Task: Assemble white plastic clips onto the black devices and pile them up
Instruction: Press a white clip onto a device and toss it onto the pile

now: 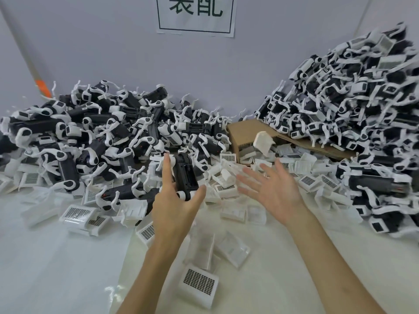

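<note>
Black, stiff and judged light, the device [184, 175] is pinched upright above the bench [56, 268] between thumb and fingers [166, 168] of the left hand [174, 205], best gripped along its ribbed body; white clips [199, 282], probably thin and brittle, are scattered around it; the right hand [274, 189] is spread wide, nothing held.

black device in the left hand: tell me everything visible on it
Elongated black device, matte plastic by its look, ribbed recess facing the camera, white rounded pieces at both ends. Held nearly upright in front of the left pile. The left hand holds its lower end between thumb and fingers; index finger lies along its left side.
</note>
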Demonstrator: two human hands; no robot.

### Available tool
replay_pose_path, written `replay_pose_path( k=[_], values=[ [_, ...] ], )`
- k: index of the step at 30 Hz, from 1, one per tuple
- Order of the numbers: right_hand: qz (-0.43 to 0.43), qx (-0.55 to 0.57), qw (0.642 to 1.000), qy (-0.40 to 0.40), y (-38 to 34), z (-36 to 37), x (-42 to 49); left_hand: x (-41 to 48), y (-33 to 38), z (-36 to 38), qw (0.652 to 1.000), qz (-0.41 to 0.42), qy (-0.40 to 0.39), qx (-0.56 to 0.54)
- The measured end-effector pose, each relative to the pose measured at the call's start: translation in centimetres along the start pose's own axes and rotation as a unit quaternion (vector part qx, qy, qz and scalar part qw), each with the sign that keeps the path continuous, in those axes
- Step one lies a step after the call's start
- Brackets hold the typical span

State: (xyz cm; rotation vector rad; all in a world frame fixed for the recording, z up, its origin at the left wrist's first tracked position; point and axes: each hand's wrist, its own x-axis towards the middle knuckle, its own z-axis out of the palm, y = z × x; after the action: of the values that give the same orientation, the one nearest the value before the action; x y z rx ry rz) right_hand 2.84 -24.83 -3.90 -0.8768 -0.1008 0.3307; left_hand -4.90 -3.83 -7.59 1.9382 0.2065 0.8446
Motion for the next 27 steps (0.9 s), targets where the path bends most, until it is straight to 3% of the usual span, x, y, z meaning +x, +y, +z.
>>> replay_pose_path(
  k=[3,6,9,12,13,14,17,19,23,27],
  values=[
    [-0.016,-0.101,0.987,0.121,1.0,-0.6,0.4,-0.1,0.2,0.1,1.0,0.005,-0.01,0.006],
    [-0.108,-0.295,0.939,0.14,1.8,-0.3,0.2,-0.3,0.4,0.1,1.0,0.014,-0.018,0.022],
    [-0.146,-0.553,0.815,0.094,2.5,0.0,0.0,-0.1,0.4,0.0,1.0,0.003,-0.023,0.006],
    [-0.061,-0.74,0.669,0.038,3.2,-0.6,-0.2,0.0,0.3,-0.1,1.0,0.001,-0.021,-0.006],
    [-0.049,-0.762,0.644,0.035,3.3,-0.8,-0.2,0.0,0.2,-0.1,1.0,0.004,-0.021,-0.006],
    [-0.049,-0.762,0.644,0.036,3.3,-1.0,-0.1,0.0,0.2,-0.1,1.0,0.005,-0.021,-0.006],
    [-0.059,-0.708,0.703,0.033,3.1,-1.3,0.2,-0.1,0.5,-0.2,1.0,-0.005,-0.024,-0.015],
    [-0.071,-0.691,0.718,0.046,2.8,-1.7,0.4,-0.2,0.7,-0.4,0.999,-0.008,-0.028,-0.022],
    [-0.057,-0.767,0.634,0.085,2.2,-2.4,0.2,-0.2,1.1,-0.5,0.999,-0.016,-0.035,-0.03],
    [-0.001,-0.746,0.66,0.087,1.7,-2.6,0.1,-0.2,1.1,-0.3,0.999,-0.018,-0.038,-0.031]
  ],
)
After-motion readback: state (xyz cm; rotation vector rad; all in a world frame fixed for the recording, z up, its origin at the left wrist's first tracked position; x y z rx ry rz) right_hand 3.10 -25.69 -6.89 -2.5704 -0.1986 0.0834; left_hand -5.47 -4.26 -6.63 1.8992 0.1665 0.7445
